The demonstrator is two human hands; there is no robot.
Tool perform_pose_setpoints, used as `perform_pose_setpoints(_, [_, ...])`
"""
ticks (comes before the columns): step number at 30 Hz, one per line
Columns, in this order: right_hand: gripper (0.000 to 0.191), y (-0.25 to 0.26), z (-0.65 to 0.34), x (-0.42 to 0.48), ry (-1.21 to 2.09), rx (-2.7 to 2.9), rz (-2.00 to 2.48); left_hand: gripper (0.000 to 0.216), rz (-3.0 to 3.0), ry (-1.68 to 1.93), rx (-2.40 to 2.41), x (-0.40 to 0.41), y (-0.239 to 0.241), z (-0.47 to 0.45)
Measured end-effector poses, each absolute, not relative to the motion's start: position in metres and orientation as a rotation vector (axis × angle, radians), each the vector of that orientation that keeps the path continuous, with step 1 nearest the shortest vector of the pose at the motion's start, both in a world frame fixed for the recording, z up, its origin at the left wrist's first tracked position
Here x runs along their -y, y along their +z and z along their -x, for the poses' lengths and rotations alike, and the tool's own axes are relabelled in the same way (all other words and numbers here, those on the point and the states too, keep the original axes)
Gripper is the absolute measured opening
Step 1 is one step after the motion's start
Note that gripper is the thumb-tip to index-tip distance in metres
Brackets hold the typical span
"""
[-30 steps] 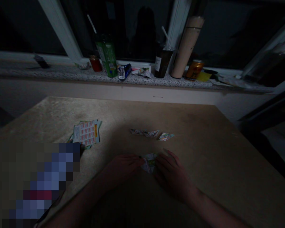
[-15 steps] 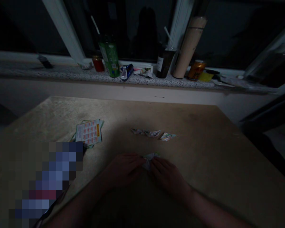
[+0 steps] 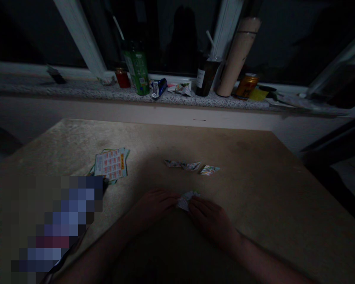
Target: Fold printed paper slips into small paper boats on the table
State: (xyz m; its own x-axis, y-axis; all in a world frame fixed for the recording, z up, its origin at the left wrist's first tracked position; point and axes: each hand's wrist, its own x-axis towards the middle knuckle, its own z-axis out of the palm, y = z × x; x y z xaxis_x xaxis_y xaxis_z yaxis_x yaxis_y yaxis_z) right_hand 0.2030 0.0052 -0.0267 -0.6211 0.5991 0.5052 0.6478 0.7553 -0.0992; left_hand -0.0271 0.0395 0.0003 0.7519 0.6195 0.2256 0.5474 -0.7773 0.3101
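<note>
1. Whitish paper, a small folded piece (image 3: 184, 201) with a trace of green at its far edge, lies on the surface (image 3: 248, 154) between the two hands I watch from afar.
2. At its left edge I see the left hand (image 3: 158, 203) touching it with outstretched fingertips; I cannot tell whether they pinch it.
3. Over its right part, the right hand (image 3: 210, 217) lays its fingers, held together; its thumb is hidden from me, so I cannot tell whether it grips.
4. Just beyond, I find a row of folded scraps (image 3: 191, 166), patterned in several colours.
5. Farther left sits a stack of printed sheets (image 3: 111, 163), the top one marked with red blocks.
6. On the speckled sill (image 3: 83, 88) I make out a green cup (image 3: 141, 71), a tall pale bottle (image 3: 238, 59) and an orange can (image 3: 246, 87).
</note>
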Motion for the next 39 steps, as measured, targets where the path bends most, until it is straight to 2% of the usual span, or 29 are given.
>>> perform_pose_setpoints(4, [0.018, -0.026, -0.203, -0.005, -0.110, 2.432, 0.935, 0.017, -2.722, 0.484, -0.880, -0.041, 0.000, 0.027])
perform_pose_setpoints(10, [0.031, -0.030, -0.207, -0.007, -0.020, 2.579, 0.868, 0.011, -2.696, 0.357, -0.874, -0.040, 0.002, 0.025])
perform_pose_setpoints(16, [0.033, -0.028, -0.207, -0.007, 0.037, 2.621, 0.861, 0.010, -2.600, 0.350, -0.871, -0.042, 0.002, 0.027])
perform_pose_setpoints(23, [0.039, -0.022, -0.205, -0.005, 0.065, 2.632, 0.898, 0.012, -2.501, 0.360, -1.035, -0.040, 0.007, 0.024])
perform_pose_setpoints(33, [0.039, -0.022, -0.203, -0.002, -0.003, 2.697, 0.867, 0.010, -2.459, 0.355, -1.049, -0.043, 0.007, 0.024])
perform_pose_setpoints(39, [0.038, -0.017, -0.202, -0.002, 0.114, 2.703, 0.949, 0.009, -2.437, 0.294, -1.058, -0.043, 0.009, 0.023])
